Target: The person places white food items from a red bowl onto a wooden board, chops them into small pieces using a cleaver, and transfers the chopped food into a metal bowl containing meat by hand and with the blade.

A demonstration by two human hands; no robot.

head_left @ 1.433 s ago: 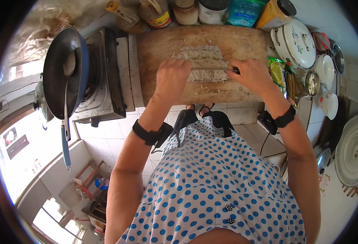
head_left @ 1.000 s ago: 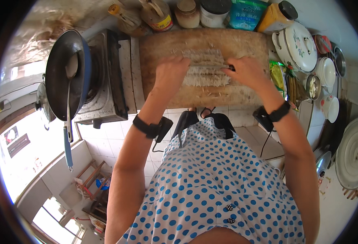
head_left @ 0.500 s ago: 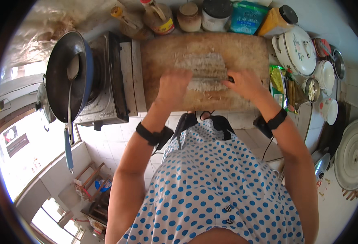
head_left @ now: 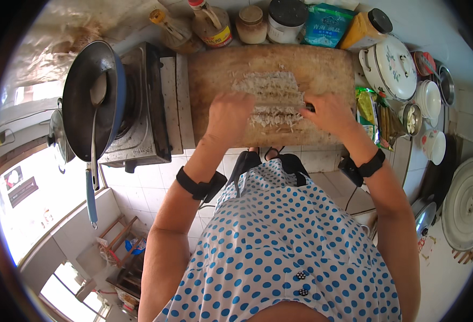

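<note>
A wooden cutting board [head_left: 209, 64] lies under both hands, with finely chopped whitish food [head_left: 266, 81] spread across its middle. A kitchen knife [head_left: 279, 102] runs crosswise over the food, its blade blurred and seen nearly edge-on. My right hand [head_left: 329, 114] is closed around its dark handle. At the blade's other end, my left hand [head_left: 230, 114] has its fingers curled over the front part. Those fingertips are partly hidden and smeared. Chopped bits lie on both sides of the blade.
To the left, a wok [head_left: 81, 96] with a ladle [head_left: 98, 90] in it sits on a gas stove [head_left: 148, 107]. Bottles and jars [head_left: 251, 24] line the board's far edge. A lidded white enamel pot [head_left: 395, 67], food packets [head_left: 368, 110] and bowls [head_left: 434, 146] stand at the right.
The knife and both hands have shifted very slightly, with the blade still across the food. The chopped pieces near the blade look a little more spread out.
</note>
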